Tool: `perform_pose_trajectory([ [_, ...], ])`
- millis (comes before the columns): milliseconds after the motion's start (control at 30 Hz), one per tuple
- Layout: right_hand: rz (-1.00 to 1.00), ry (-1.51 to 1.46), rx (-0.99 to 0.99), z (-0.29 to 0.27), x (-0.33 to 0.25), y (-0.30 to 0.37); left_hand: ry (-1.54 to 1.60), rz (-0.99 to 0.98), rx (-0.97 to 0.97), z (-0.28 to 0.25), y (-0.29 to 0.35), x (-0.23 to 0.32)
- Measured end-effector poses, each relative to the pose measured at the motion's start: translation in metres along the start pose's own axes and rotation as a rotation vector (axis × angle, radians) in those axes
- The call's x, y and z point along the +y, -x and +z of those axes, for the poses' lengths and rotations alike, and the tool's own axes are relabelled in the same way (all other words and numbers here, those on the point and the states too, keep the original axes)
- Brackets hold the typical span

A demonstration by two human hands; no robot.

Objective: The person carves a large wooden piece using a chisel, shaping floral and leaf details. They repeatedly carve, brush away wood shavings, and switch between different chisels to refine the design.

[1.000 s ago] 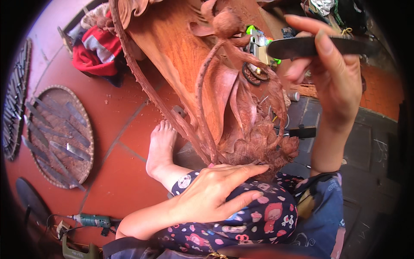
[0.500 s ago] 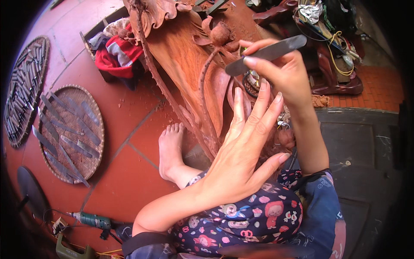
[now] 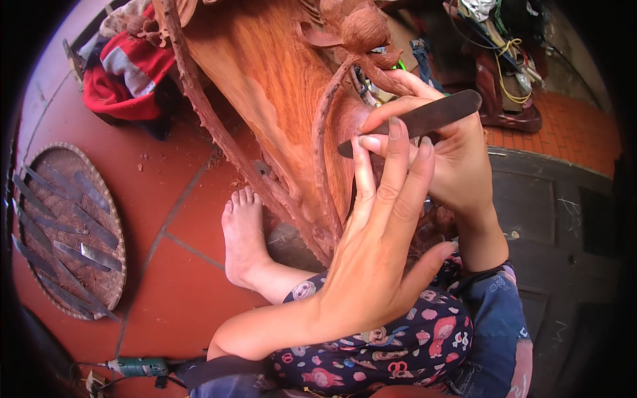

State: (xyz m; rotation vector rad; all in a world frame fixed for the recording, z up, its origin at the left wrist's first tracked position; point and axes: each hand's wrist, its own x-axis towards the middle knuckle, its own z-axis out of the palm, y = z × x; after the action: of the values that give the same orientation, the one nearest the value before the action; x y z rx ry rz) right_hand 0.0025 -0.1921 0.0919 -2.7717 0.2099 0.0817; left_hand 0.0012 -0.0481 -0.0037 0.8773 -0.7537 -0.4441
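Note:
My right hand (image 3: 464, 162) grips a flat, dark steel scraper blade (image 3: 443, 117) with rounded ends, its thumb and fingers pinching it near the lower left end. My left hand (image 3: 375, 249) is open, fingers stretched up and thumb spread aside. Its fingertips overlap my right thumb and the blade's lower edge in view; whether they touch cannot be told. Beyond both hands stands a reddish-brown wood carving (image 3: 259, 79), with a smooth grained face, a thin curved stem (image 3: 323, 126) and a round carved bud (image 3: 365, 30). My hands hide part of its right side.
A round woven tray (image 3: 109, 229) of several flat blades lies on the red tiled floor at left. Below it rests a green rotary tool (image 3: 138, 366) with a cable. Red and grey cloth (image 3: 123, 76) fills a box at upper left. A dark panel (image 3: 537, 219) lies at right.
The view has shifted, so the carving looks nearer and the tray lies further left. The blade has come lower and my right hand has closed in on my left fingertips.

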Motion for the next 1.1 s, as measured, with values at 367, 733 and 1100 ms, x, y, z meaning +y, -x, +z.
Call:
perform_pose_trajectory([
  [367,0.092,-0.102,0.01,-0.006,-0.004,-0.012,0.041,-0.038,0.043,0.007,-0.017,-0.002],
  [733,0.232,-0.324,0.03,-0.009,-0.007,-0.021,0.033,0.02,0.116,0.012,-0.023,-0.006],
  [1100,0.151,-0.262,0.0,-0.014,0.005,-0.015,-0.002,0.095,0.101,0.007,-0.017,-0.012],
])
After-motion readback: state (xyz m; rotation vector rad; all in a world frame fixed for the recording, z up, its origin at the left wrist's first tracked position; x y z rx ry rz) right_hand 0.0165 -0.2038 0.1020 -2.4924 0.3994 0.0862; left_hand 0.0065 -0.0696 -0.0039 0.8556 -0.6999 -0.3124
